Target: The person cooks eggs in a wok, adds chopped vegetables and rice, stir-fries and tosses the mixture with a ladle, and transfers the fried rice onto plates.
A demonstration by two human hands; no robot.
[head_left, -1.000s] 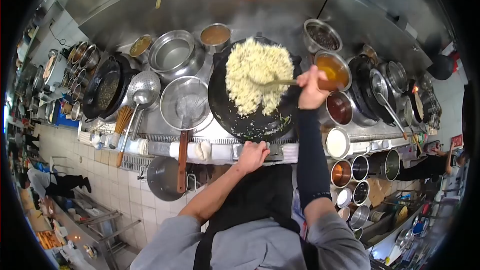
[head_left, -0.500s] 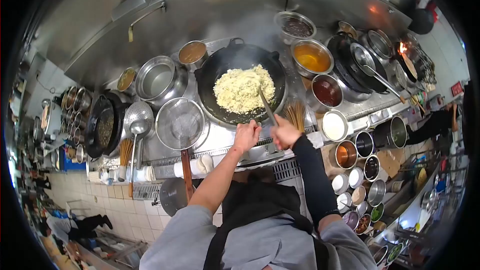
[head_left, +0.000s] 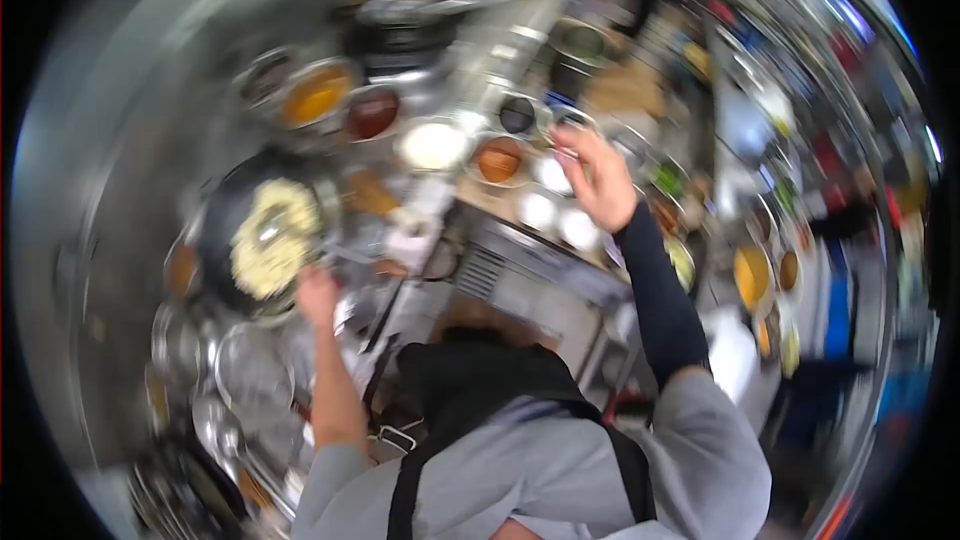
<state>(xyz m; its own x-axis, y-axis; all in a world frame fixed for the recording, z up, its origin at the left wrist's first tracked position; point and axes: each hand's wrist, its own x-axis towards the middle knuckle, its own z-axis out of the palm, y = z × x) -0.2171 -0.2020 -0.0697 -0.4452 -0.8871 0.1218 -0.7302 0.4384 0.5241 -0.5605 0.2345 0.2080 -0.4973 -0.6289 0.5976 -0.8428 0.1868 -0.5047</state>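
A black wok (head_left: 222, 230) holds a pale yellow, crumbly food (head_left: 270, 255) that looks like fried rice or egg. My left hand (head_left: 318, 295) is closed at the wok's near rim and seems to grip it, though motion smears the fingers. A metal ladle (head_left: 350, 254) rests with its bowl in the food, its handle reaching out over the rim. Away to the right, my right hand (head_left: 600, 180) hovers above small seasoning containers, thumb apart from the fingers and nothing visible in it. Closest to it is a tub of white contents (head_left: 552, 174).
Pots of orange liquid (head_left: 318, 93), dark red sauce (head_left: 372, 112) and white contents (head_left: 433, 145) line the stove beyond the wok. A round strainer (head_left: 255, 365) lies left of my left arm. More white tubs (head_left: 579, 228) stand below my right hand.
The view has swung right and blurred. My right hand has let go of the ladle and moved over the seasoning containers. My left hand stays at the wok's rim.
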